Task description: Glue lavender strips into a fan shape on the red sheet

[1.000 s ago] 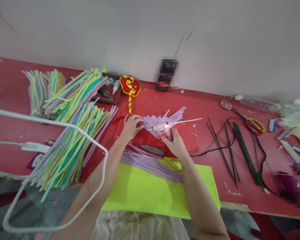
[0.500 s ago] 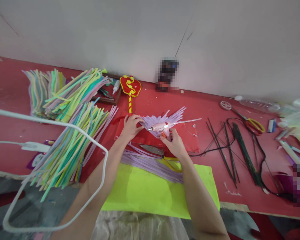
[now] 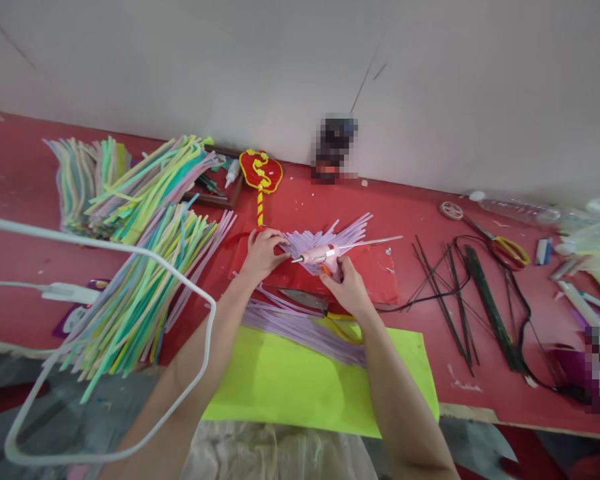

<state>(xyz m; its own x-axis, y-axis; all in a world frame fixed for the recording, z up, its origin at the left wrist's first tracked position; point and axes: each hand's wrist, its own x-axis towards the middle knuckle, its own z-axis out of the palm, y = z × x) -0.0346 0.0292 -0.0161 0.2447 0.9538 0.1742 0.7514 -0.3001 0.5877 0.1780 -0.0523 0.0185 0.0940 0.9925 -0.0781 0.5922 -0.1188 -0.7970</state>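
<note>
My right hand point(image 3: 347, 283) is closed around the grip of a pink hot glue gun point(image 3: 316, 255). A clear glue stick point(image 3: 373, 242) sticks out of its back, and its metal nozzle point(image 3: 297, 260) points left toward my left hand point(image 3: 266, 257). The fingers of that hand are curled and pinch the left edge of a V-shaped row of lavender pipe cleaners point(image 3: 353, 230). This row lies on a red pad point(image 3: 380, 277). Just below the pad are yellow-handled scissors point(image 3: 340, 327) and loose lavender pipe cleaners point(image 3: 300, 337).
Bundles of pastel pipe cleaners point(image 3: 145, 293) cover the left side, with a white frame point(image 3: 155, 257) in front. A red-and-yellow fan-shaped piece point(image 3: 261, 175) lies at the back. To the right are dark green wires point(image 3: 490, 307), a black cord and red-handled scissors point(image 3: 511, 253). Yellow-green sheet point(image 3: 300, 393) lies in front.
The glue gun's nozzle has shifted slightly left and down, closer to my left fingers. My left hand stays in place.
</note>
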